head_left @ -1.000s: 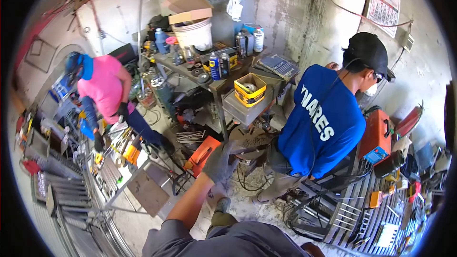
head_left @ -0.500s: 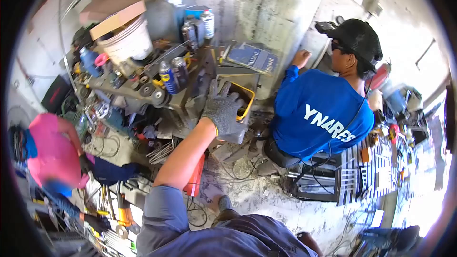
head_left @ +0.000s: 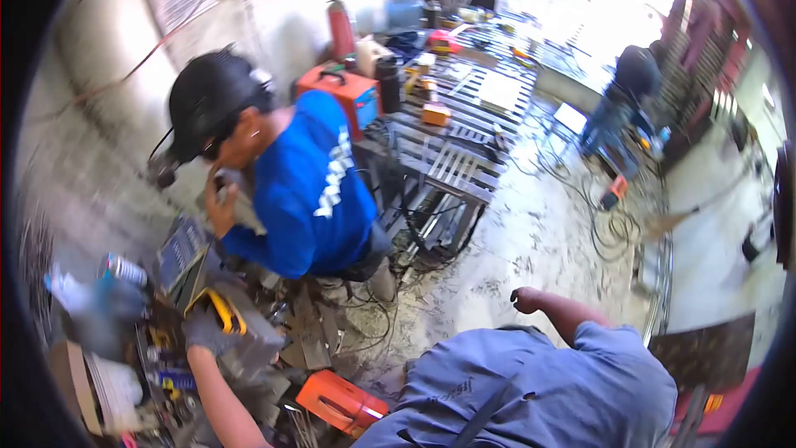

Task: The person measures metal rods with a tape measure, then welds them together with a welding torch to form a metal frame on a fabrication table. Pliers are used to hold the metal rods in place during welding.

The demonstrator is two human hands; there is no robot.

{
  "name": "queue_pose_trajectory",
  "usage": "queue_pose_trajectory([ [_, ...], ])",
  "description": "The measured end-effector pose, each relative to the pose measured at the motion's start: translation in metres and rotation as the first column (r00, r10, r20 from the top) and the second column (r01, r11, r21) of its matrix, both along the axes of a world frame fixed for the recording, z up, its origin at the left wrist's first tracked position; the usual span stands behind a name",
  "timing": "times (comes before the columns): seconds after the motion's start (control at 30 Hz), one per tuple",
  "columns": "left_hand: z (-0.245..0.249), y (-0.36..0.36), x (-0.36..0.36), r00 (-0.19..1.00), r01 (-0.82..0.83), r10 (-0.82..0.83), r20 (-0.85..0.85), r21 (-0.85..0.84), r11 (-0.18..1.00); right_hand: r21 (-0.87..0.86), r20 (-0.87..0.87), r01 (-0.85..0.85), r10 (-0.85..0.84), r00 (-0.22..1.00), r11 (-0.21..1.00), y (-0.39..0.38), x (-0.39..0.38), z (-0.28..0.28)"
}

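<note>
My left hand (head_left: 209, 331), in a grey glove, lies against the near edge of a grey box with a yellow rim (head_left: 230, 313). Its fingers look apart, though motion blurs them, and part of the rim is behind the glove. My right hand (head_left: 524, 300) is out over the floor at the end of a bent arm, its fingers curled in. Nothing shows in it, but it is small and dark in the view. Beside the box lie flat blue booklets (head_left: 182, 253). An orange case (head_left: 340, 402) stands below on the floor side.
A person in a blue shirt (head_left: 286, 199) stands close ahead, one hand raised to the face. Behind them are a slatted metal table (head_left: 452, 137), an orange toolbox (head_left: 338, 95) and a fire extinguisher (head_left: 341, 29). Cables (head_left: 613, 228) coil on the floor; another person (head_left: 626, 99) crouches farther right.
My view has swung to the right, shifting the bench and box to the lower left. My left glove stays at the box. My right arm has come out from my side.
</note>
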State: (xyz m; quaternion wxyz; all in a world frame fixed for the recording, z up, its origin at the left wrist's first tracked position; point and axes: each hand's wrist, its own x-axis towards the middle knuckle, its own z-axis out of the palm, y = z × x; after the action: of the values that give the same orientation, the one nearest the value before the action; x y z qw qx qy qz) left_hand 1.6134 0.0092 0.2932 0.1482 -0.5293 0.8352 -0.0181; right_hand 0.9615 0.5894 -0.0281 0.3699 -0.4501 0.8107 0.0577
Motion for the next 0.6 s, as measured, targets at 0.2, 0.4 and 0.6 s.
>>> queue_pose_trajectory([
  [0.2,0.039,0.069,-0.02,0.882,0.038,-0.141,-0.45,-0.231,0.972,0.244,-0.004,0.094,-0.096,0.995,0.965,0.108,-0.053,-0.025],
  [0.4,0.005,0.179,-0.131,0.661,-0.415,-0.092,-0.744,-0.466,0.781,0.236,0.034,0.205,-0.219,0.975,0.95,0.212,-0.131,-0.091],
  [0.6,-0.051,0.346,-0.523,0.669,0.057,-0.402,-0.625,-0.496,0.866,0.247,0.06,0.08,-0.098,0.993,0.966,0.277,-0.268,-0.08],
])
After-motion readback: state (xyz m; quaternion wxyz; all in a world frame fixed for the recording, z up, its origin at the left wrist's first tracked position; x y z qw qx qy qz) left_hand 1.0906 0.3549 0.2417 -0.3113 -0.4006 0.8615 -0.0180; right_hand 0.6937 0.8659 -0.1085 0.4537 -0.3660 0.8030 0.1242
